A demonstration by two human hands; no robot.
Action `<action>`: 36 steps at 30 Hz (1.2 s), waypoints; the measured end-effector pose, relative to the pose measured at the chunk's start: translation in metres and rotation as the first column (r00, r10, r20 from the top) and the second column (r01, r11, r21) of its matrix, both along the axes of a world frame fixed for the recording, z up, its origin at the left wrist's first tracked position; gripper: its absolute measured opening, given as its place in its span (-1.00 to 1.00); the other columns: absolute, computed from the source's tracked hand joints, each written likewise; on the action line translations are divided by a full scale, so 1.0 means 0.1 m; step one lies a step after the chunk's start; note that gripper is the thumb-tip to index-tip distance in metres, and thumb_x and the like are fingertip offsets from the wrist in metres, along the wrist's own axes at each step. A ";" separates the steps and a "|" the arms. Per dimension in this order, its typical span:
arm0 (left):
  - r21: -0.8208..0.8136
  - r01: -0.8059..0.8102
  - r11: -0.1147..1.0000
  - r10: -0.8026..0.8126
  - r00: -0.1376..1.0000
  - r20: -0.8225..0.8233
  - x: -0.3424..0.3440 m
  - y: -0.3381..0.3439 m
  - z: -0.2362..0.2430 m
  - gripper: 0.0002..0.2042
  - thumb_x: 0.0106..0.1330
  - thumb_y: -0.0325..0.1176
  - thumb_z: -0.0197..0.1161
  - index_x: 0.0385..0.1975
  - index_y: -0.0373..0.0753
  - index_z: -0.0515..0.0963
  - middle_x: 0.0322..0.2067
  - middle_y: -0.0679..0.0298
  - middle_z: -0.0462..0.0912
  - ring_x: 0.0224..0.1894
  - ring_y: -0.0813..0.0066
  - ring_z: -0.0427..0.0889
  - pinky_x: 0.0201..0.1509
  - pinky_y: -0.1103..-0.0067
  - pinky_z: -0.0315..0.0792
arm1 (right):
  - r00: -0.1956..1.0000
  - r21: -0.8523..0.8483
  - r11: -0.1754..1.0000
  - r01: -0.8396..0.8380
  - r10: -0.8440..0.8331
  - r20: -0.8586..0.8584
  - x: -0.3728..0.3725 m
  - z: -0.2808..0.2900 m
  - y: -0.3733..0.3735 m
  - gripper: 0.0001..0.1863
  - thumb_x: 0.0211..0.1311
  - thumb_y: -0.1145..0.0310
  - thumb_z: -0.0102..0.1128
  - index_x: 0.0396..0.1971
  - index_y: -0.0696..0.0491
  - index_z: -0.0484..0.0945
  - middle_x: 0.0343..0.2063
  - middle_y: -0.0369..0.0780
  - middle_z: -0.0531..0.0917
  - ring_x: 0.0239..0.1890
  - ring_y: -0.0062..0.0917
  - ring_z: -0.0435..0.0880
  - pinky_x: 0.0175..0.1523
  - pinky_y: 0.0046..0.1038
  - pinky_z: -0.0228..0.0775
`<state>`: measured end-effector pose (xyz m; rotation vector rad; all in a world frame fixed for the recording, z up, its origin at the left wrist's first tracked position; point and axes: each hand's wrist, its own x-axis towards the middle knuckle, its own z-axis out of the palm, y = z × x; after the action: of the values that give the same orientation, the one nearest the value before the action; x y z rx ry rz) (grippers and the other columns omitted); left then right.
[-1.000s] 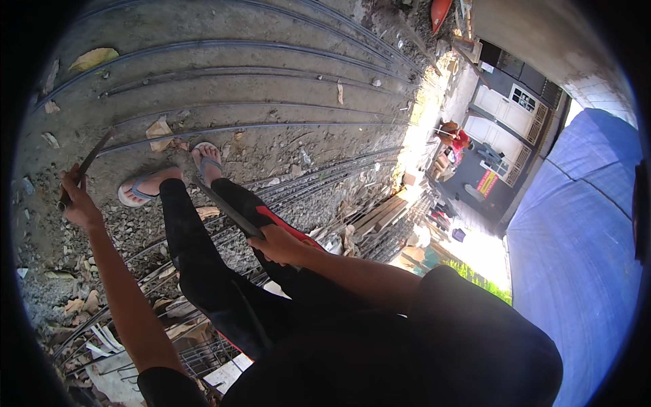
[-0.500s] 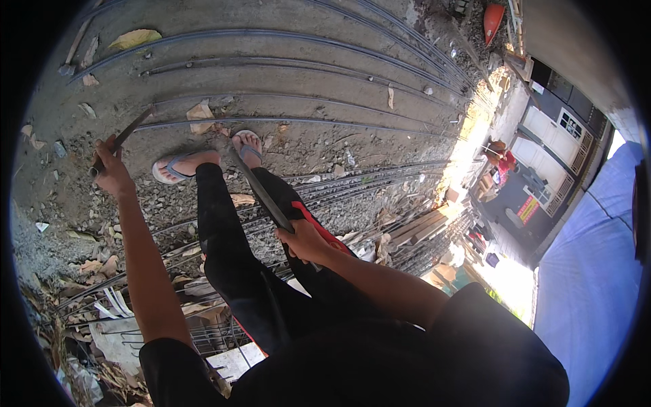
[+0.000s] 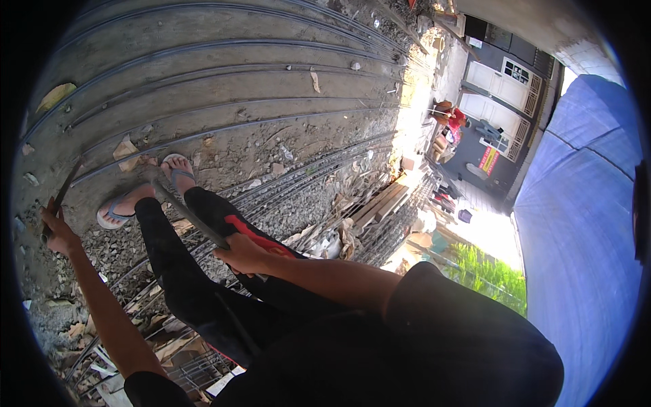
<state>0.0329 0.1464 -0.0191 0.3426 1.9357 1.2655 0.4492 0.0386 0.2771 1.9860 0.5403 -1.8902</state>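
Blue tarp (image 3: 583, 203), creased, at right. Grey rods (image 3: 224, 43), long, thin, laid across gritty ground (image 3: 325, 127). Long bar (image 3: 193, 216), dark, slim: your right hand (image 3: 243, 255) clamped round it. Short bar (image 3: 69, 182), dark: your left hand (image 3: 61, 234) closed on it, tip near the rods; hands well apart. Sandals (image 3: 120, 216), grey-strapped. Sign (image 3: 487, 160), red and yellow, lettering too small to tell.

The left hand (image 3: 60, 233) is left of the feet (image 3: 179, 176), the right hand (image 3: 241, 254) nearer; rods (image 3: 230, 43) lie beyond on the ground (image 3: 224, 85), planks (image 3: 380, 205) to the right.
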 end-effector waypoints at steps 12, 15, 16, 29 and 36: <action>0.012 -0.004 1.000 0.005 0.998 -0.064 0.05 0.05 -0.03 -0.47 0.56 -0.07 0.14 0.02 -0.61 0.56 0.02 0.00 0.72 0.11 0.27 0.69 0.18 0.35 0.67 | 0.998 -0.007 0.999 0.042 -0.042 -0.035 0.18 0.00 0.04 -0.56 0.51 0.12 0.11 -0.45 0.22 0.47 -0.75 -0.21 0.55 -0.88 -0.52 0.45 -0.76 -0.41 0.23; 0.003 -0.037 0.999 0.037 0.998 -0.046 0.02 0.05 -0.03 -0.47 0.56 -0.10 0.15 0.01 -0.64 0.54 0.02 -0.03 0.71 0.09 0.25 0.70 0.16 0.34 0.68 | 0.999 -0.018 0.999 0.030 -0.031 -0.026 0.16 0.02 0.09 -0.56 0.51 0.13 0.11 -0.44 0.23 0.47 -0.75 -0.21 0.55 -0.88 -0.53 0.46 -0.75 -0.40 0.24; 0.010 -0.053 0.999 0.054 0.998 -0.037 0.03 0.06 -0.02 -0.48 0.56 -0.11 0.15 0.01 -0.65 0.54 0.01 -0.03 0.72 0.09 0.24 0.70 0.16 0.33 0.69 | 0.999 -0.021 0.999 0.028 -0.028 -0.021 0.16 0.03 0.10 -0.56 0.51 0.13 0.11 -0.43 0.23 0.47 -0.75 -0.21 0.55 -0.88 -0.53 0.46 -0.75 -0.40 0.25; 0.037 -0.006 0.999 0.007 0.999 -0.034 -0.16 0.03 -0.02 -0.51 0.59 -0.17 0.09 -0.05 -0.67 0.56 -0.03 -0.12 0.71 0.04 0.16 0.72 0.19 0.27 0.68 | 1.000 -0.029 0.999 0.029 -0.029 -0.009 0.15 -0.01 0.18 -0.54 0.48 0.11 0.15 -0.47 0.23 0.46 -0.75 -0.21 0.53 -0.84 -0.47 0.50 -0.74 -0.35 0.32; 0.018 -0.059 0.998 0.060 0.998 -0.030 -0.11 0.04 -0.04 -0.53 0.57 -0.20 0.12 -0.09 -0.68 0.56 -0.06 -0.11 0.73 0.02 0.15 0.73 0.14 0.29 0.71 | 1.000 -0.032 0.999 0.024 -0.024 -0.009 0.14 -0.02 0.16 -0.56 0.51 0.12 0.11 -0.38 0.24 0.51 -0.76 -0.22 0.54 -0.87 -0.51 0.48 -0.73 -0.37 0.27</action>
<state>0.0214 0.1501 -0.0232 0.3168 1.9744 1.3229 0.4637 0.0542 0.2753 1.9734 0.4877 -1.9108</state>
